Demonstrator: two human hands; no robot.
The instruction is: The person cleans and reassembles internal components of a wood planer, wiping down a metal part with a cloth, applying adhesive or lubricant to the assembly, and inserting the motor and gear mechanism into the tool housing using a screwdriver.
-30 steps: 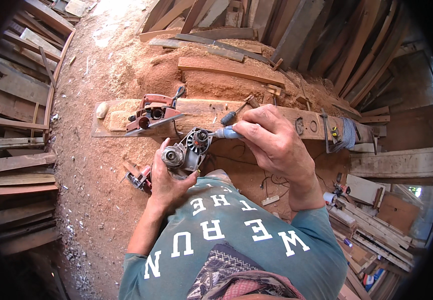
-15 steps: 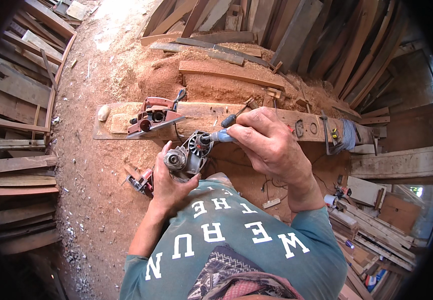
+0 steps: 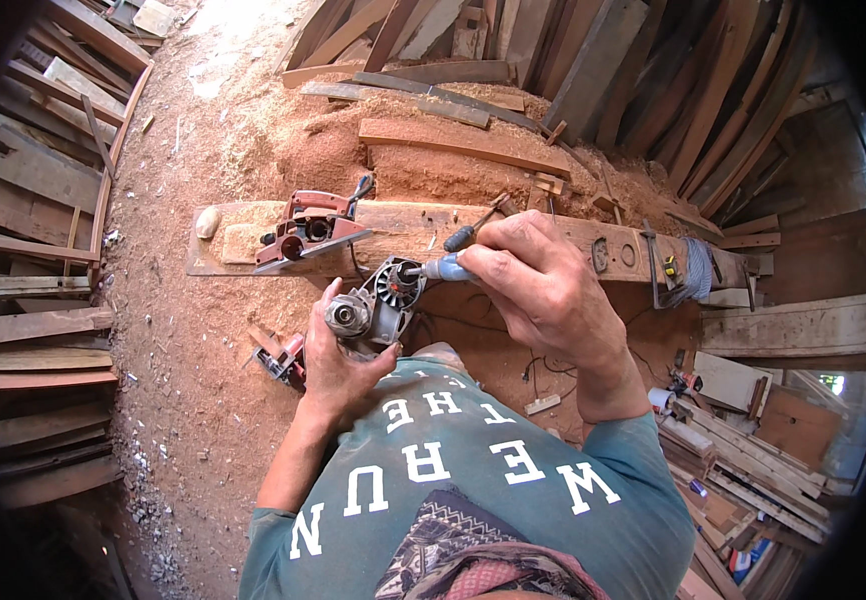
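Observation:
My left hand is wrapped round an opened grey metal power tool body. A round black fan sits exposed in it, beside a stubby metal shaft end. In my right hand is a screwdriver with a translucent blue handle, held level. Its shank points left and its tip reaches the fan's upper right side; whether it touches a screw there I cannot tell. Just beyond the screwdriver, a dark-handled tool lies on the wooden beam.
A red electric planer rests on the beam's left part. Farther right lie a metal clamp and a grey-blue cord bundle. Another red tool is on the ground by my left wrist. Black cables trail below the beam. Planks lean behind.
My right hand and the screwdriver have shifted slightly right, showing more of the fan and the screwdriver's shank. My left hand holds the tool body almost in the same place.

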